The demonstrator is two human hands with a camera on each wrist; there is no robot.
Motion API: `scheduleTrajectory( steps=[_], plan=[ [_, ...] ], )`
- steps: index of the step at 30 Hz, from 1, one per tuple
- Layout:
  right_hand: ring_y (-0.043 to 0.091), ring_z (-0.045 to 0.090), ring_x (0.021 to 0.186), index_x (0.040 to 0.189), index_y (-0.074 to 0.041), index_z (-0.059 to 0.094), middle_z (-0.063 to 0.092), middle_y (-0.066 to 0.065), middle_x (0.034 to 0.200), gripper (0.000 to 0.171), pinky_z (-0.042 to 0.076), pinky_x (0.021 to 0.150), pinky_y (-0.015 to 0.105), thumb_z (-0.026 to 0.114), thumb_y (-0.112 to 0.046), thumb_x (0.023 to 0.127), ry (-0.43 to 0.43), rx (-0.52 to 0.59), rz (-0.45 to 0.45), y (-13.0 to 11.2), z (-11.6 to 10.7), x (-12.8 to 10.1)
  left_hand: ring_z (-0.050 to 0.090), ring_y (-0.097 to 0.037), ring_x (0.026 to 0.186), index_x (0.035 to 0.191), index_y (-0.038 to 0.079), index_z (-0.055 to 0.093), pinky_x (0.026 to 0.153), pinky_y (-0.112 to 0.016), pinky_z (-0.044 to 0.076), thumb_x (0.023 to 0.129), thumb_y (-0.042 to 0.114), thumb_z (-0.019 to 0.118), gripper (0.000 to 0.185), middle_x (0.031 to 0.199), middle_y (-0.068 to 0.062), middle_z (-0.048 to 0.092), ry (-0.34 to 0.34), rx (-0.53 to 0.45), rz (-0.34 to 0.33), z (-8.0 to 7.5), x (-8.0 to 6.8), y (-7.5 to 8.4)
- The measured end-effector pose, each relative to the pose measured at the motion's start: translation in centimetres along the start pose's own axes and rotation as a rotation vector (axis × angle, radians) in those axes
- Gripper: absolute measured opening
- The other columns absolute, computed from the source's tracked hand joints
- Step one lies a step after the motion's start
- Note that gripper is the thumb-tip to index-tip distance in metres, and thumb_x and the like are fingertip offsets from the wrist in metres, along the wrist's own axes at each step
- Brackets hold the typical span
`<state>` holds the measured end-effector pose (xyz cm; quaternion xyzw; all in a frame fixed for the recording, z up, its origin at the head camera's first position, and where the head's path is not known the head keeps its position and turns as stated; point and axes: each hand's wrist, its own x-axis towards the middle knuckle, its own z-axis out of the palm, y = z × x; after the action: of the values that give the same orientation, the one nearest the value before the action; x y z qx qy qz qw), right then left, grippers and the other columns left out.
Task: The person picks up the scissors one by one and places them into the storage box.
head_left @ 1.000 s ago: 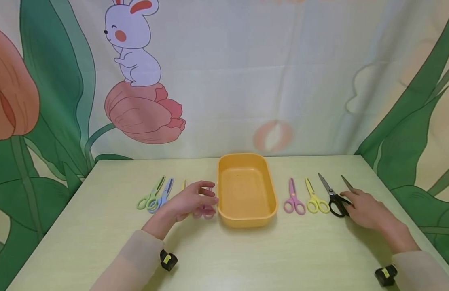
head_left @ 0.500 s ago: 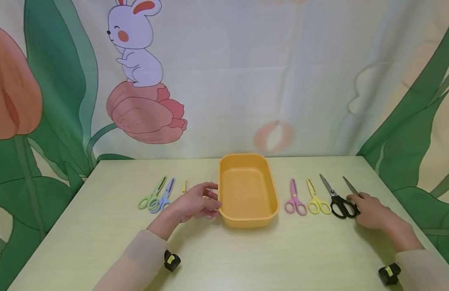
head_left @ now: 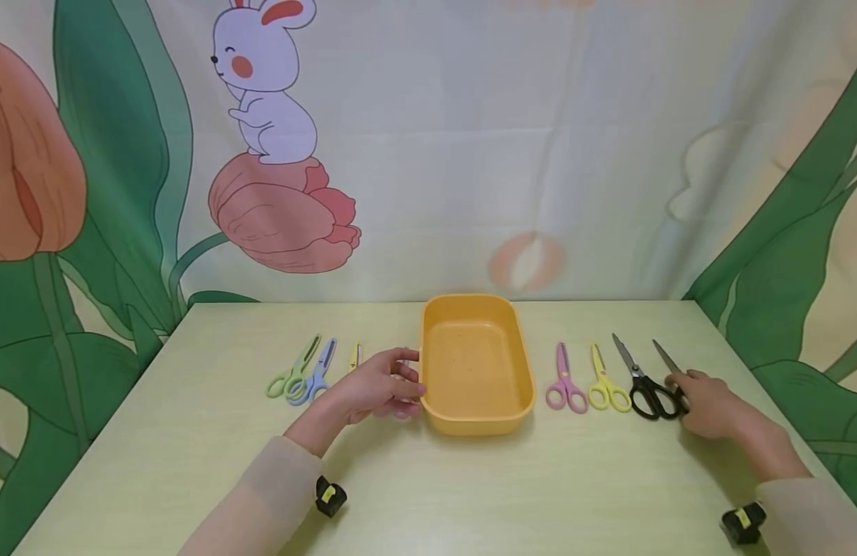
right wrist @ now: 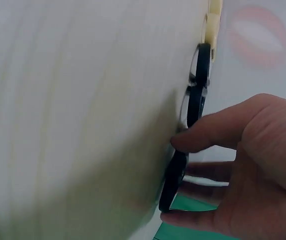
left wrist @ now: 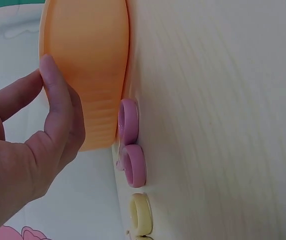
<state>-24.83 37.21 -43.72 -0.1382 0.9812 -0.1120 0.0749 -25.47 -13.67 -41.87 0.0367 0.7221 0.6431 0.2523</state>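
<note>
Left fingers: left hand [head_left: 373,386] hangs just over the pink scissors [left wrist: 130,150], fingers loosely curved, nothing between them; the wrist view shows a gap between fingertips [left wrist: 50,75] and the handle loops. Open, not gripping.
Right fingers: right hand [head_left: 709,401] has thumb and a finger curled to either side of a black handle loop of the far-right scissors [right wrist: 175,177], pinching it. Only the steel blade tip [head_left: 666,357] shows clear of the hand from the head view.
Pink scissors, look: two rounded pink plastic loops, lying flat, touching the tray's left wall; blades hidden under the hand.
Next to them: a pale yellow loop [left wrist: 142,215] just beside; further left, blue scissors [head_left: 316,372] and green scissors [head_left: 293,369], overlapping.
Tray: orange tray [head_left: 428,363], rounded rectangle, nothing inside, mid-table.
Right row: pink pair [head_left: 563,382], yellow pair [head_left: 604,382], black scissors [head_left: 644,386], blades pointing away, handles toward the person.
Why so, as judged: handles face the near edge, so each hand meets loops first, not blades.
Table: pale yellow-green table [head_left: 470,494].
</note>
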Motion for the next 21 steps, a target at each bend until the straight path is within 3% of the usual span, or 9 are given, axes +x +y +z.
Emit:
scheduleTrajectory(
  steps=[7, 13, 21],
  plan=[
    [0.051, 0.052, 0.092, 0.122, 0.010, 0.054, 0.051, 0.040, 0.106, 0.048, 0.044, 0.076, 0.057, 0.061, 0.005, 0.076, -0.026, 0.030, 0.036, -0.02, -0.71, -0.22, 0.066, -0.025, 0.083, 0.152, 0.000, 0.035, 0.079, -0.037, 0.060, 0.097, -0.007, 0.063, 0.062, 0.114, -0.015, 0.051, 0.014, -0.020, -0.017, 0.32, -0.06, 0.24],
    [0.042, 0.053, 0.088, 0.115, 0.007, 0.058, 0.055, 0.031, 0.100, 0.044, 0.045, 0.074, 0.054, 0.067, 0.000, 0.073, -0.018, 0.030, 0.030, -0.15, -1.06, -0.26, 0.067, -0.026, 0.086, 0.152, 0.000, 0.033, 0.080, -0.039, 0.060, 0.097, -0.008, 0.060, 0.062, 0.114, -0.016, 0.050, 0.007, -0.061, -0.021, 0.30, -0.04, 0.12],
    [0.035, 0.050, 0.084, 0.110, 0.004, 0.060, 0.056, 0.021, 0.094, 0.043, 0.044, 0.072, 0.049, 0.076, -0.007, 0.072, -0.007, 0.037, 0.036, -0.15, -1.09, -0.05, 0.065, -0.023, 0.082, 0.152, 0.000, 0.030, 0.070, -0.030, 0.056, 0.098, -0.009, 0.059, 0.062, 0.121, -0.022, 0.049, -0.009, -0.106, -0.022, 0.16, 0.04, -0.12]
  ],
)
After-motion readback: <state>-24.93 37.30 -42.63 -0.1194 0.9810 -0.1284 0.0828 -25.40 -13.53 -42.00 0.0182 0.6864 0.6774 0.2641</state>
